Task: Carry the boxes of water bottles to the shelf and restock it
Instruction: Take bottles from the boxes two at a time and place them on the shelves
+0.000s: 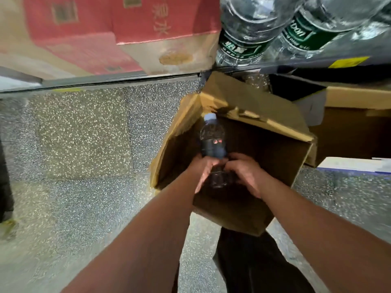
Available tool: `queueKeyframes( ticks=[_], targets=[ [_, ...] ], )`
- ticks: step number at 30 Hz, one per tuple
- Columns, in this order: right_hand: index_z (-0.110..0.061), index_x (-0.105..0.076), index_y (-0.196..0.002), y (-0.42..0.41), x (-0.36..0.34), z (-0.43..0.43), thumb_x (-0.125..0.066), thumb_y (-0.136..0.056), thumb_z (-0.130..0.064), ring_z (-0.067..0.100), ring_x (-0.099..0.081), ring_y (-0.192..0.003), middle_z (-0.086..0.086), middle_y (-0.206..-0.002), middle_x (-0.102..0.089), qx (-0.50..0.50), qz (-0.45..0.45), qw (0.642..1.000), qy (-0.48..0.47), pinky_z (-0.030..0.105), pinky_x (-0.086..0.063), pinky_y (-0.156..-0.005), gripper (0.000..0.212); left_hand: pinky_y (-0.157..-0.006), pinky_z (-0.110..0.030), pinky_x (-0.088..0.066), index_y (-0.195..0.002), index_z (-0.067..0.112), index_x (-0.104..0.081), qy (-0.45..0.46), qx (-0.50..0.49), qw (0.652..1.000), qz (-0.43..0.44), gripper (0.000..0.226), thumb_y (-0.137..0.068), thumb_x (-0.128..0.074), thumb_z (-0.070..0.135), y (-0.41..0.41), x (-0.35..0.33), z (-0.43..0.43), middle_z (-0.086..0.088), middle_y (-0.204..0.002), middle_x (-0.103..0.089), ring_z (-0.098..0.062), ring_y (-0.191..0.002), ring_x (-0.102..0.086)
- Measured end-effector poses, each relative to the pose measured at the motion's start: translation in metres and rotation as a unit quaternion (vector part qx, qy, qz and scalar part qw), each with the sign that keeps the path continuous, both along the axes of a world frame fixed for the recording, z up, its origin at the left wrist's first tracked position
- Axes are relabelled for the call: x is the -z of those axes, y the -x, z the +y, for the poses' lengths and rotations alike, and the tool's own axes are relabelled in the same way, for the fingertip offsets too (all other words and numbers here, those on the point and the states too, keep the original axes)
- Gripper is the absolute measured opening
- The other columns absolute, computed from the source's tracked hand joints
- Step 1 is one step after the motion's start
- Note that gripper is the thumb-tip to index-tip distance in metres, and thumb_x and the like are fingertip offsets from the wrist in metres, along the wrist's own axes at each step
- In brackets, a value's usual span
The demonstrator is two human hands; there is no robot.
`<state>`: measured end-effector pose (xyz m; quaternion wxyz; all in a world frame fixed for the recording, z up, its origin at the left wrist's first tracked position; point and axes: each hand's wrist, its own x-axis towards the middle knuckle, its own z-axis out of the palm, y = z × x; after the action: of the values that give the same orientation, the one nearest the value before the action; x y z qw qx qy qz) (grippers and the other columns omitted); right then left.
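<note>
The red carton [118, 20] bears the character 水.

Lower half of bottle [212, 142]: hidden by left hand [206, 171], right hand [246, 173]. Ends of shelf bottles [243, 24]: cut by top edge. Print on red carton [84, 22]: blurred, mostly illegible.

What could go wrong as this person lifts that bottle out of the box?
The left hand and right hand grip the bottle only at its lower part, so it could tip or slip. On the way up it may snag a flap of the box, or knock the shelf edge close beyond it.
</note>
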<state>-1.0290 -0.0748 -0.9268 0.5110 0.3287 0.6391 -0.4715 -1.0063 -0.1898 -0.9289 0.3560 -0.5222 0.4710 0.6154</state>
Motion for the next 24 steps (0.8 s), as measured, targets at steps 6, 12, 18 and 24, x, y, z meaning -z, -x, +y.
queueKeyframes(
  ticks=[6,12,18,24],
  targets=[
    [-0.020,-0.067,-0.104,0.002,-0.077,0.019,-0.082,-0.049,-0.028,0.024,-0.069,-0.097,0.005,-0.102,-0.073,-0.133,0.011,0.989,0.064,0.041,-0.054,-0.086,0.057,-0.097,-0.046,-0.049,-0.110,0.018,-0.064,-0.043,0.036,0.998,-0.014,0.040,-0.071,-0.069,0.022,-0.011,-0.083,0.010,-0.012,-0.113,-0.068,-0.030,-0.106,-0.065],
    [-0.015,-0.058,-0.121,0.003,-0.158,0.020,-0.075,-0.069,-0.003,0.028,-0.066,-0.103,0.010,-0.111,-0.070,-0.126,0.005,0.983,0.134,0.047,-0.050,-0.090,0.056,-0.092,-0.040,-0.051,-0.117,0.018,-0.063,-0.058,0.086,0.994,0.025,0.053,-0.065,-0.061,0.031,-0.018,-0.148,0.008,-0.006,-0.109,-0.071,-0.025,-0.102,-0.066],
    [-0.018,-0.059,-0.107,-0.013,-0.230,-0.009,-0.081,-0.063,0.008,0.015,-0.068,-0.082,0.000,-0.093,-0.072,-0.069,0.111,0.987,0.092,0.031,-0.049,-0.065,0.056,-0.062,-0.028,-0.049,-0.115,0.010,-0.055,0.006,0.090,0.991,0.097,0.035,-0.081,-0.057,0.008,-0.021,-0.218,-0.013,-0.009,-0.095,-0.063,-0.020,-0.071,-0.059],
    [-0.018,-0.065,-0.096,-0.031,-0.303,-0.040,-0.080,-0.056,0.011,0.025,-0.070,-0.088,0.005,-0.091,-0.073,-0.056,0.208,0.975,0.054,0.042,-0.055,-0.084,0.053,-0.076,-0.034,-0.057,-0.106,0.023,-0.053,0.065,0.049,0.977,0.197,0.033,-0.081,-0.074,0.018,-0.026,-0.300,-0.033,0.005,-0.088,-0.062,-0.010,-0.073,-0.061]
  ],
)
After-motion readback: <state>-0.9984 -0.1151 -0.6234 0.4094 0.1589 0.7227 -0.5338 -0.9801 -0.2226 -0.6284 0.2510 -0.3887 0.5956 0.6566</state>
